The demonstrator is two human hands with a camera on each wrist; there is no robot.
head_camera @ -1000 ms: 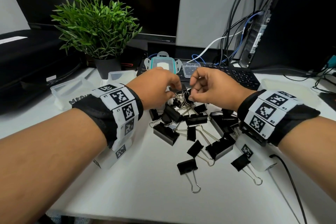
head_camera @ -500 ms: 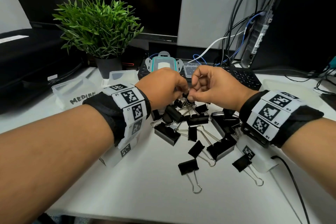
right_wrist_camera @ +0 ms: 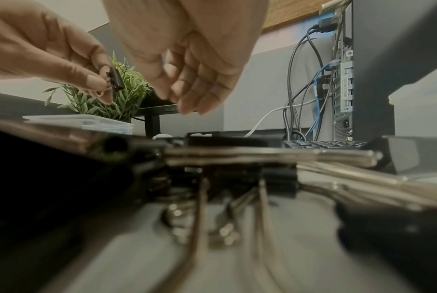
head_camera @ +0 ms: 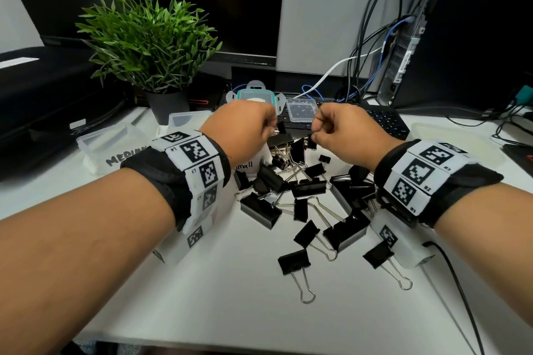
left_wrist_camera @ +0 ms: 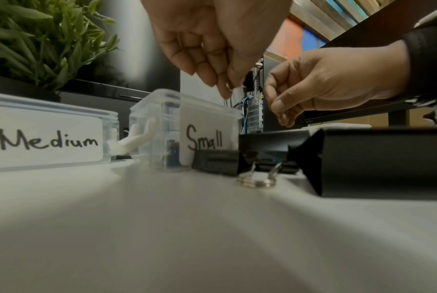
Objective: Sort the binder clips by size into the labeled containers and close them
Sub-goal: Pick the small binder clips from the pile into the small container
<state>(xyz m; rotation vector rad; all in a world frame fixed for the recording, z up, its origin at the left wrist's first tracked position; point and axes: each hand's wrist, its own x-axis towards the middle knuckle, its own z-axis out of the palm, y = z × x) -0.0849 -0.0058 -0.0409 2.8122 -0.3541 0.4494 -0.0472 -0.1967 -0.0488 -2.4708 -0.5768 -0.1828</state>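
A heap of black binder clips (head_camera: 302, 187) of mixed sizes lies on the white desk. My left hand (head_camera: 269, 127) is raised over its far edge and pinches a small black clip (right_wrist_camera: 115, 79), whose wire handles (left_wrist_camera: 228, 97) hang just above the clear "Small" container (left_wrist_camera: 187, 128). The "Medium" container (left_wrist_camera: 44, 134) stands to the left of that one. My right hand (head_camera: 315, 131) hovers a short way to the right, above the heap. Its fingers (right_wrist_camera: 200, 99) are loosely curled, and the right wrist view shows nothing between them.
Behind the hands lie a teal-rimmed lid (head_camera: 253, 95) and a clear lid (head_camera: 301, 109), partly on a black keyboard (head_camera: 383, 121). A potted plant (head_camera: 150, 37) stands at the back left. At the right are a wide translucent container (head_camera: 455, 141) and a black cable (head_camera: 461, 297).
My hands were together over the heap, working at one clip. They have drawn apart and risen a little; the left keeps a small clip and has moved left toward the Small container.
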